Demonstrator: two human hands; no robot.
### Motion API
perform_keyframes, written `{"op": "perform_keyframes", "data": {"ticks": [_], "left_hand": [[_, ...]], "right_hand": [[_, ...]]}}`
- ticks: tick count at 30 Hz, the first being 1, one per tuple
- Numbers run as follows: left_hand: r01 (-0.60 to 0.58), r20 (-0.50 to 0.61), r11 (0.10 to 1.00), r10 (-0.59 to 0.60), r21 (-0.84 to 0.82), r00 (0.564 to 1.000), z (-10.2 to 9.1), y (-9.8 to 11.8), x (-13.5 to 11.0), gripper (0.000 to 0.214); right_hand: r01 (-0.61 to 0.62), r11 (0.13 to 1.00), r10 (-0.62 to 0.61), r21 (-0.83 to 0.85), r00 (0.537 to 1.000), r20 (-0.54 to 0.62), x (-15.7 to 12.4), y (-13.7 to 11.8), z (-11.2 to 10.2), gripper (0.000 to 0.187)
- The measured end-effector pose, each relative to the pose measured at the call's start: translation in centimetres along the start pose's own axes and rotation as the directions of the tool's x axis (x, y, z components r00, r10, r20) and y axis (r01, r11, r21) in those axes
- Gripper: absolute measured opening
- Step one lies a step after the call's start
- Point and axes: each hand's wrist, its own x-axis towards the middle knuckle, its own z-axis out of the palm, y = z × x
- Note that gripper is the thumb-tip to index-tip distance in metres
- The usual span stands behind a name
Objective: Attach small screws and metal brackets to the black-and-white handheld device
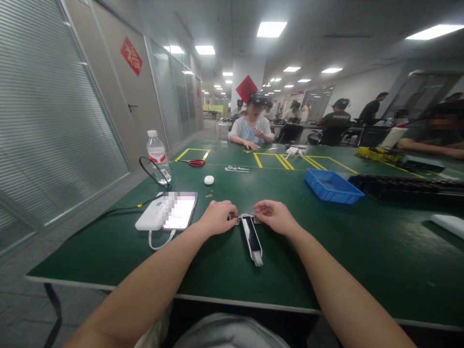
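Note:
A long, narrow white device [251, 236] with a dark strip down its middle lies on the green table in front of me. At its far end a crosspiece with small metal plates sticks out to both sides. My left hand [219, 217] has its fingers curled in a pinch at the left metal plate [237, 220]. On the opposite side, my right hand [274, 217] is pinched just over the right metal plate [258, 219]. What sits between those right fingertips is too small to make out. Several tiny rings [209, 195] lie beyond my left hand.
Left stand a water bottle [158, 159], a white power bank [150, 215] and a lit phone [181, 211] with cables. A white round case [209, 180], red-handled scissors [196, 163] and a blue tray [331, 186] lie farther off. Across the table sits a person [252, 125].

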Motion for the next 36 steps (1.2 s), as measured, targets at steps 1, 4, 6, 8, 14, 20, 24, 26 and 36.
{"op": "perform_keyframes", "data": {"ticks": [1, 4, 6, 8, 14, 20, 24, 26, 36], "left_hand": [[-0.001, 0.0, 1.0, 0.001, 0.0, 1.0, 0.0, 0.0, 0.0, 0.014], [-0.008, 0.0, 1.0, 0.008, 0.002, 1.0, 0.1, -0.1, 0.1, 0.014], [-0.01, 0.001, 1.0, 0.01, 0.004, 1.0, 0.1, -0.1, 0.1, 0.015], [-0.009, -0.001, 1.0, 0.009, 0.003, 1.0, 0.1, -0.1, 0.1, 0.016], [-0.011, 0.0, 1.0, 0.011, 0.007, 1.0, 0.0, -0.1, 0.1, 0.015], [-0.012, 0.008, 1.0, 0.011, 0.012, 1.0, 0.1, -0.1, 0.1, 0.016], [-0.008, 0.004, 1.0, 0.008, 0.005, 1.0, 0.0, 0.0, 0.0, 0.016], [-0.006, 0.0, 1.0, 0.006, 0.004, 1.0, -0.1, 0.0, 0.0, 0.016], [-0.021, -0.002, 1.0, 0.021, 0.006, 1.0, 0.1, -0.1, 0.0, 0.015]], "right_hand": [[-0.007, 1.0, 0.007, 0.007, 1.0, -0.002, 0.0, 0.1, 0.0, 0.023], [-0.016, 1.0, 0.016, 0.017, 1.0, 0.007, 0.0, 0.1, -0.1, 0.023], [-0.013, 1.0, 0.013, 0.015, 1.0, 0.012, 0.0, 0.1, -0.1, 0.023], [-0.002, 1.0, 0.001, 0.014, 1.0, 0.018, 0.0, 0.1, -0.1, 0.025], [0.028, 0.999, -0.027, -0.037, 0.999, 0.042, -0.1, 0.0, 0.2, 0.027], [0.088, 0.98, -0.085, -0.177, 0.996, 0.023, -0.3, -0.5, 0.3, 0.026], [0.101, 0.965, -0.099, -0.242, 0.995, 0.021, -0.3, -0.9, 0.3, 0.026], [0.102, 0.964, -0.1, -0.245, 0.995, 0.018, -0.4, -0.9, 0.3, 0.025], [0.043, 0.986, -0.042, -0.161, 0.999, 0.008, -0.4, -0.9, 0.3, 0.024]]}}
